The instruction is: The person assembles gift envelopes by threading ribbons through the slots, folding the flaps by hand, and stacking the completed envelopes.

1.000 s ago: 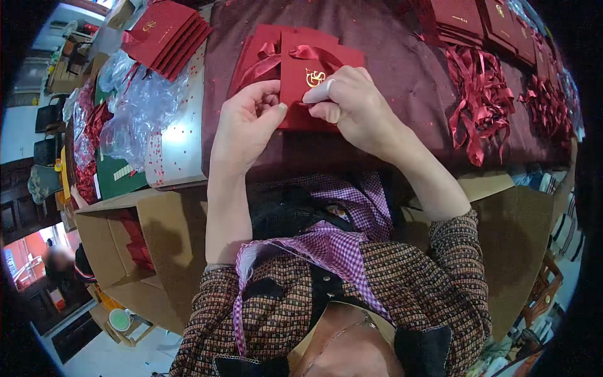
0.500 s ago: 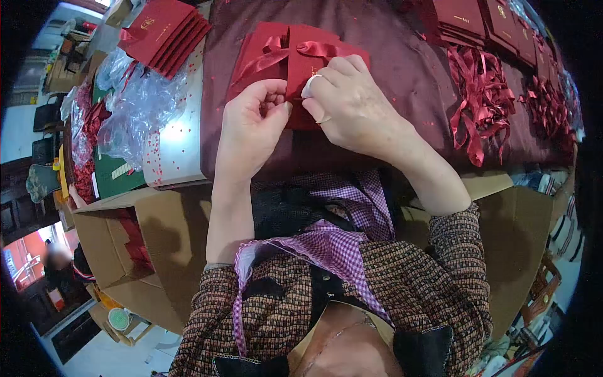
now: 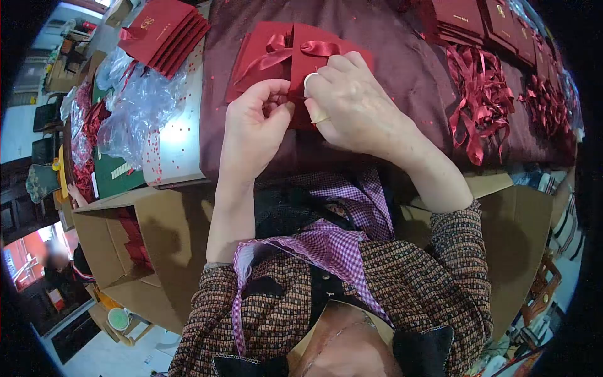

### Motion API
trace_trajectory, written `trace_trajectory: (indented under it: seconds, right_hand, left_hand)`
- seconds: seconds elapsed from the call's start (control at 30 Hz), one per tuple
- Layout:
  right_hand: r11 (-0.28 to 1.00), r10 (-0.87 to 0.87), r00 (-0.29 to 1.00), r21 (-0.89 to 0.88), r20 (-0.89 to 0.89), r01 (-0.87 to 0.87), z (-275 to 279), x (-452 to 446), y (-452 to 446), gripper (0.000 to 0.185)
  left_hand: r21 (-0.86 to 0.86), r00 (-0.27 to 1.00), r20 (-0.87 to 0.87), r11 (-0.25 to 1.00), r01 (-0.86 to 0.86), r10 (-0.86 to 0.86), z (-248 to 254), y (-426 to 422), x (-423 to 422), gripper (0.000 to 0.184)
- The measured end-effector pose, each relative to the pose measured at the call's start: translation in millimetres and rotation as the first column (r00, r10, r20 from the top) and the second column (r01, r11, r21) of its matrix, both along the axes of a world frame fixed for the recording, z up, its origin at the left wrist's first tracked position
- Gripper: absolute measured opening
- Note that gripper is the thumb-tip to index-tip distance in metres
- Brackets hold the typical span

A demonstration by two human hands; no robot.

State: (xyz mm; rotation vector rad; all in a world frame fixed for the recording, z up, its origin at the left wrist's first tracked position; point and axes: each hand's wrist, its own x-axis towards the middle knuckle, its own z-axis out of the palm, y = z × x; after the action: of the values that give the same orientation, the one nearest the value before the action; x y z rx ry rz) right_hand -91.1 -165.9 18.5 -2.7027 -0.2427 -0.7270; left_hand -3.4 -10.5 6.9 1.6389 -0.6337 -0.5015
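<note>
A red card folder (image 3: 323,38) with satin ribbons tied across its two panels lies on the dark cloth before me. My left hand (image 3: 257,122) is at its lower left edge, thumb and curled fingers closed at the card. Over the right panel, my right hand (image 3: 355,103) is bent with its fingers curled in, pressing the folder's lower part. Something white, like a band or wrap, shows at one finger of that hand. The right fingertips and the panel beneath them are hidden.
Red folders (image 3: 164,31) are stacked at the upper left, beside crumpled clear plastic (image 3: 141,103). Loose red ribbons (image 3: 480,100) lie right, below more red folders (image 3: 458,22). Open cardboard boxes (image 3: 169,245) stand under the table edge. Another person (image 3: 58,261) is far left.
The folder has shifted very slightly to the right, and its panels sit a little differently. My right fingers have curled a bit, while both hands stay at the folder's lower edge.
</note>
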Motion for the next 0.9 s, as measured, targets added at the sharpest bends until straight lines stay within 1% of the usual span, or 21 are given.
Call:
trace_trajectory:
  seconds: [0.07,0.1,0.17,0.2,0.23,0.27,0.3,0.37,0.4,0.47,0.5,0.53,0.6,0.63,0.67,0.73,0.8,0.87,0.9]
  right_hand:
    - [0.993,-0.031,1.000,-0.112,0.006,0.031,1,1,3,0.013]
    - [0.993,-0.030,1.000,-0.111,0.006,0.030,2,1,5,0.013]
    - [0.964,-0.084,0.996,-0.253,-0.002,0.081,4,1,10,0.014]
    - [0.964,-0.084,0.996,-0.253,-0.002,0.081,6,2,12,0.014]
    - [0.952,-0.076,0.997,-0.299,-0.001,0.072,8,2,13,0.014]
    - [0.937,-0.068,0.998,-0.345,0.000,0.064,9,2,13,0.014]
    - [0.937,-0.068,0.998,-0.345,0.000,0.064,7,3,12,0.014]
    - [0.985,-0.024,0.999,-0.170,-0.038,0.017,3,5,5,0.013]
    - [1.000,0.007,0.984,-0.017,-0.179,-0.010,9,7,-4,0.012]
    - [0.957,0.153,0.959,0.277,-0.237,-0.084,6,9,-23,0.012]
    - [0.955,0.156,0.963,0.282,-0.218,-0.091,8,7,-27,0.011]
    - [0.958,0.156,0.964,0.273,-0.215,-0.094,8,7,-29,0.011]
    - [0.953,0.176,0.979,0.265,-0.099,-0.145,8,4,-31,0.012]
    - [0.962,0.165,0.974,0.243,-0.158,-0.124,12,4,-29,0.012]
    - [0.964,0.167,0.974,0.232,-0.154,-0.128,14,1,-28,0.012]
    - [0.967,0.149,0.966,0.235,-0.212,-0.097,17,-5,-25,0.015]
    - [0.968,0.159,0.966,0.223,-0.206,-0.112,15,-7,-26,0.017]
    - [0.947,0.198,0.935,0.304,-0.294,-0.105,26,-8,-31,0.023]
    - [0.881,0.217,0.901,0.474,-0.375,-0.015,33,-9,-35,0.031]
  left_hand:
    - [-0.002,1.000,-0.006,1.000,-0.010,0.010,-2,-1,-1,0.022]
    - [0.004,1.000,0.019,1.000,-0.016,0.016,-6,-3,0,0.021]
    - [0.011,0.999,0.044,1.000,-0.023,0.022,-8,-5,-1,0.020]
    - [-0.005,0.997,0.075,1.000,-0.030,0.030,-7,-7,-4,0.020]
    - [-0.021,0.994,0.106,0.999,-0.036,0.038,-7,-8,-6,0.019]
    - [-0.023,0.980,0.196,0.999,-0.040,0.044,-8,-9,-8,0.018]
    - [-0.023,0.979,0.197,0.999,-0.040,0.043,-7,-9,-9,0.018]
    - [-0.013,0.990,0.137,1.000,-0.028,0.029,-6,-9,-9,0.018]
    - [-0.014,0.990,0.138,0.999,-0.029,0.031,-3,-8,-8,0.018]
    - [0.030,0.992,0.118,0.999,0.032,-0.036,6,-3,-5,0.020]
    - [0.035,0.996,0.066,0.998,0.061,-0.063,7,-2,-2,0.021]
    - [0.026,0.996,0.072,0.998,0.059,-0.061,6,-2,0,0.021]
    - [-0.017,0.945,0.309,0.993,0.114,-0.103,-1,-3,3,0.020]
    - [-0.058,0.926,0.367,0.991,0.117,-0.088,-4,-6,1,0.019]
    - [-0.068,0.924,0.372,0.991,0.115,-0.081,-4,-7,2,0.019]
    - [0.067,0.877,0.455,0.988,0.138,-0.154,-3,-6,4,0.017]
    - [0.088,0.885,0.443,0.989,0.116,-0.143,-1,-5,3,0.016]
    - [0.117,0.879,0.428,0.977,0.177,-0.211,-1,-3,5,0.015]
    - [0.112,0.880,0.428,0.978,0.176,-0.207,-1,-3,5,0.015]
